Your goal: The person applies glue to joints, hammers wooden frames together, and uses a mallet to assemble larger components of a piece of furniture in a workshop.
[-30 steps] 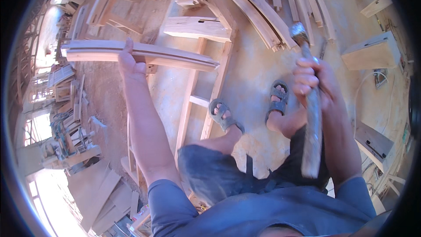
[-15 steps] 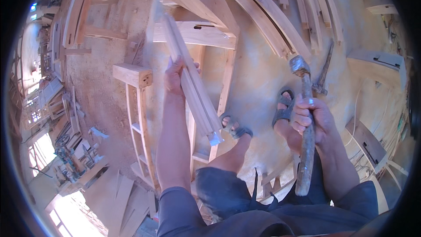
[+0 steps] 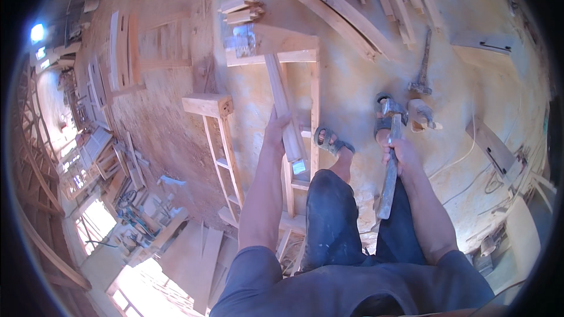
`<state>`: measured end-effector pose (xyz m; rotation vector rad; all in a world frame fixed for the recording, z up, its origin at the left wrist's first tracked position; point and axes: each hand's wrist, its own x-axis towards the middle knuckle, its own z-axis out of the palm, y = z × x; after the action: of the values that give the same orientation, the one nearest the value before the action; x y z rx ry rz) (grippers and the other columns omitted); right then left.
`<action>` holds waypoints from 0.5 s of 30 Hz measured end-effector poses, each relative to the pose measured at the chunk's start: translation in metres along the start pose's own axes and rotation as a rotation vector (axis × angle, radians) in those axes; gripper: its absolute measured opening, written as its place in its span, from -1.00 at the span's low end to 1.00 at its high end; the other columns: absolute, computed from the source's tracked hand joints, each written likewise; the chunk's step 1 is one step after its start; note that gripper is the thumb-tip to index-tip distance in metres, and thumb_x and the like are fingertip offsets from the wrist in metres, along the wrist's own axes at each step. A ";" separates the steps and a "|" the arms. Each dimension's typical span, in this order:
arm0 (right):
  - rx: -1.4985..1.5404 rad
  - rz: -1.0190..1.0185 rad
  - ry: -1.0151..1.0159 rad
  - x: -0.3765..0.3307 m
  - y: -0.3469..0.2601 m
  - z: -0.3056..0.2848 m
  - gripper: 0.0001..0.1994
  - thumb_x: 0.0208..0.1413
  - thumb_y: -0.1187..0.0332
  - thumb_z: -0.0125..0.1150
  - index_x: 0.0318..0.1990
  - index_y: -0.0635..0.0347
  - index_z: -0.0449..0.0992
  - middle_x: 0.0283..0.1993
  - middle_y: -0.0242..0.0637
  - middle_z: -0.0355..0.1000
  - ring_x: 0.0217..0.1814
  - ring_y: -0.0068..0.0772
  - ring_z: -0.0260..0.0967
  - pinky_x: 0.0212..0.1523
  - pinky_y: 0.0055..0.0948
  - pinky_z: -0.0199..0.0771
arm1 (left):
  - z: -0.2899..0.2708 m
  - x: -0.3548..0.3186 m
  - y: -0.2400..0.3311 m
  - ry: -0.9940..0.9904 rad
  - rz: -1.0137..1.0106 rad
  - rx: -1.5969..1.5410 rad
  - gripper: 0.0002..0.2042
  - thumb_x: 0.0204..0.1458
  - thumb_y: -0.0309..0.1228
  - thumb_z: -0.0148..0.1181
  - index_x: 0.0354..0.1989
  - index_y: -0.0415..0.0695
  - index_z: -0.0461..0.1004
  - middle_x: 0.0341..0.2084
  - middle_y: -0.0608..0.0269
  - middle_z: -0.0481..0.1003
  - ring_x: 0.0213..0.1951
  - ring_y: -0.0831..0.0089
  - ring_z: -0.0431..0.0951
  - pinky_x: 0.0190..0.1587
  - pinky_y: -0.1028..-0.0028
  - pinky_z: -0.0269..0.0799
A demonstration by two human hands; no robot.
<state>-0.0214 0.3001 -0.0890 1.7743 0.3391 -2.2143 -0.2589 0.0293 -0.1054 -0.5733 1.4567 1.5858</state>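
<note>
— Gripped in the left hand [image 3: 276, 132] is a long wooden rail [image 3: 283, 105]; the fingers are wrapped fully around it near its lower end, so the hand is closed on the wood.

— Where is the rail placed?

— It is held slanted over a wooden frame [image 3: 305, 58] that stands on the sandy floor [image 3: 352, 82]. Its upper end is seen at the frame's top crosspiece, its lower cut end just below the hand, near the person's left sandalled foot [image 3: 332, 141]. Whether the rail touches the frame cannot be told.

— And the other hand?

— A hammer [image 3: 390, 152] is clasped by the right hand [image 3: 399, 155], closed tightly round the wooden handle about halfway along. The metal head is pointed away from the body, up in the picture, over the right foot; the handle's butt is seen against the dark trousers.

— What lies about?

— A second ladder-like frame [image 3: 217, 135] is seen to the left of the first, its thick top block lifted toward the camera. Curved wooden slats [image 3: 352, 17] are laid in a row on the floor at the top. Another hammer [image 3: 422, 70] is left on the floor beyond the right foot, with a small wooden block [image 3: 420, 113] just beside it. Short offcuts [image 3: 238, 9] are stacked behind the frame.
</note>
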 end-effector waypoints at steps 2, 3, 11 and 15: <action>0.015 0.005 0.029 -0.025 0.012 -0.008 -0.76 0.02 0.56 0.07 -0.22 0.04 0.21 -0.58 -0.35 0.24 -0.74 -0.46 0.18 -0.71 -0.36 0.32 | 0.018 -0.025 0.013 0.042 -0.040 0.047 -0.54 0.20 -0.45 -0.03 0.28 -0.05 0.09 -0.30 0.09 0.39 -0.38 0.21 0.58 -0.37 0.28 0.59; 0.010 0.013 0.042 -0.043 0.016 -0.011 -0.76 0.01 0.56 0.07 -0.22 0.04 0.20 -0.58 -0.34 0.23 -0.74 -0.45 0.19 -0.73 -0.36 0.31 | 0.019 -0.033 0.017 0.033 -0.059 0.055 -0.54 0.21 -0.44 -0.04 0.29 -0.05 0.08 -0.29 0.10 0.39 -0.40 0.21 0.57 -0.38 0.29 0.59; -0.337 -0.205 0.078 -0.153 0.012 0.042 -0.76 -0.08 0.59 0.17 -0.27 0.21 0.26 -0.64 -0.33 0.26 -0.79 -0.48 0.25 -0.80 -0.51 0.26 | -0.004 -0.036 0.052 0.031 -0.158 0.124 -0.62 0.22 -0.39 -0.04 0.21 -0.06 0.17 -0.32 0.16 0.36 -0.51 0.26 0.54 -0.50 0.35 0.55; -0.419 -0.274 0.116 -0.164 0.025 0.098 -0.77 -0.10 0.60 0.19 -0.31 0.21 0.27 -0.63 -0.34 0.27 -0.79 -0.50 0.24 -0.80 -0.52 0.26 | -0.017 -0.030 0.070 0.005 -0.144 0.096 -0.67 0.19 -0.37 0.02 0.12 -0.12 0.27 -0.31 0.17 0.36 -0.52 0.26 0.52 -0.52 0.35 0.53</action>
<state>-0.0677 0.2538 0.0927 1.7003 1.0439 -2.0118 -0.3061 0.0101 -0.0461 -0.6126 1.4539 1.3959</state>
